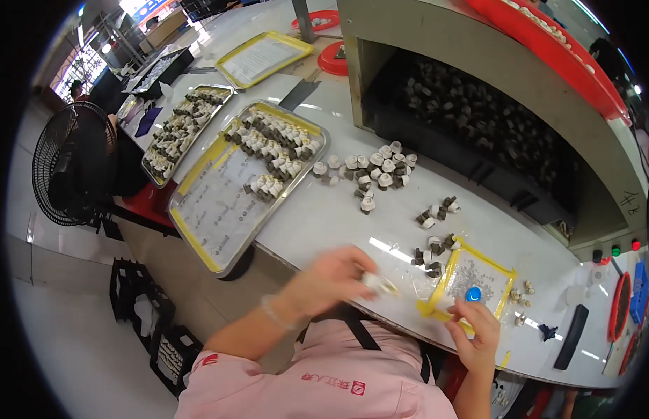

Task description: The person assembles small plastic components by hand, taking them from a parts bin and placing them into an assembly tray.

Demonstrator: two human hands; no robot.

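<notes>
White and small, a plug-like part (377, 282) sits in the fingertips of the left hand (331, 277), just above the near edge of the white table (324, 216). Its long axis runs roughly left to right, with the free end sticking out past the fingers toward the right hand; motion blur hides finer detail. The left fingers are pinched closed on it, the part lying at the fingertips rather than in the palm.

The right hand (476, 334) is curled closed around a small pale piece (443, 302) at the near corner of a small yellow-rimmed tray (505, 269), with a blue cap (473, 294) just above the fingers. That tray holds a scatter of tiny clear bits.

Between and beyond the hands lie loose grey-and-white parts (433, 249), and further back a larger white cluster (372, 171). To the left a long metal tray (220, 230) with yellow edging carries rows of the same parts across its far half, its near half bare. A second tray (160, 171) behind it is filled with them. A beige bin (618, 174) at the back right holds a dark heap of parts. A black fan (69, 164) stands at the far left.
</notes>
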